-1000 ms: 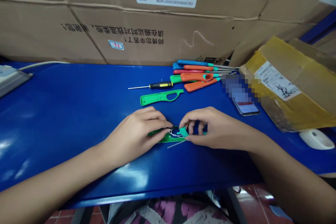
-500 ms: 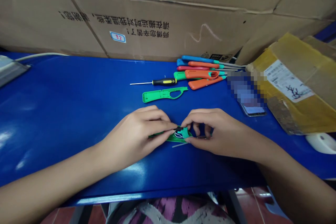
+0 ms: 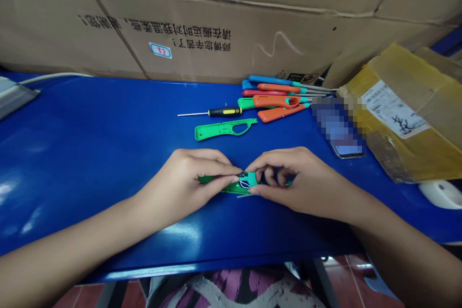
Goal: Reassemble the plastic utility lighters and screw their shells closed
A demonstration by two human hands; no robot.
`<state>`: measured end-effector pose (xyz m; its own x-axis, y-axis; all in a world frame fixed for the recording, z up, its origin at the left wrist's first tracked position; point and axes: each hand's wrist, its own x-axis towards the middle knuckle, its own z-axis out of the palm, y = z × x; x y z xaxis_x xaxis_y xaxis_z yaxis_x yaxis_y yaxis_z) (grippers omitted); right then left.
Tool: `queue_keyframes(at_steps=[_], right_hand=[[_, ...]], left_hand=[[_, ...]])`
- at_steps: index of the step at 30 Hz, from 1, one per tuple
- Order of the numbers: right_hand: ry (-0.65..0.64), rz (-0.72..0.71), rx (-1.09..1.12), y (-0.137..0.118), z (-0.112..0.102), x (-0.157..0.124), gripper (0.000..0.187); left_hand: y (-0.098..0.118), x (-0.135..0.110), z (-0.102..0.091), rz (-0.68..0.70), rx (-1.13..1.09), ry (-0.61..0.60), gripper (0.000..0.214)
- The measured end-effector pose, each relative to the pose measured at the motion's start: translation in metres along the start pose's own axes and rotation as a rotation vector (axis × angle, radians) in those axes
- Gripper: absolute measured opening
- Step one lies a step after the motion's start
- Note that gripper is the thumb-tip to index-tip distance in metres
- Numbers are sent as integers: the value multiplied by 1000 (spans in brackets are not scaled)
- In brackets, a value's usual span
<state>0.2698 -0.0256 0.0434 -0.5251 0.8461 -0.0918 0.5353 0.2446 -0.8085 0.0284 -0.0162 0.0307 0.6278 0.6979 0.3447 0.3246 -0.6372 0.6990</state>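
My left hand (image 3: 205, 173) pinches a small black part (image 3: 243, 173) between thumb and forefinger. Across from it, my right hand (image 3: 279, 173) grips a teal plastic piece (image 3: 251, 179) by its edge, with the other fingers curled. A thin white wire (image 3: 244, 185) loops between the two parts. Under both hands lies a green lighter casing half (image 3: 231, 188), partly hidden by the fingers. Close to its near edge is a thin grey rod (image 3: 243, 196). The other green casing half (image 3: 212, 131), hollow side up, rests beyond my hands.
A black and yellow screwdriver (image 3: 224, 112) lies behind the loose casing half. Several long-nosed lighters (image 3: 277, 101) are piled at the back. To the right are a phone (image 3: 342, 142), a taped carton (image 3: 393, 110) and a white mouse (image 3: 441, 194). A large cardboard box (image 3: 119, 33) stands behind.
The teal piece and the black part have shifted slightly left, closer together. My right hand has moved a little left with the teal piece; both hands keep their pinch.
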Motion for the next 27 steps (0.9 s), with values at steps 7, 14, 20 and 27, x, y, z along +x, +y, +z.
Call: queue_keyframes(at_steps=[7,14,20,27], right_hand=[[-14,47,21,2,3,0,15],[-8,-20,-37,0,5,0,12],[19,38,-1,-4,6,0,12],[17,198,169,-7,8,0,14]], left_hand=[[2,-1,0,-50,-46,8,25],[-1,1,1,-155,-106,44,13],[4,3,4,-248,-173,67,10],[1,2,3,-231,-158,61,10]])
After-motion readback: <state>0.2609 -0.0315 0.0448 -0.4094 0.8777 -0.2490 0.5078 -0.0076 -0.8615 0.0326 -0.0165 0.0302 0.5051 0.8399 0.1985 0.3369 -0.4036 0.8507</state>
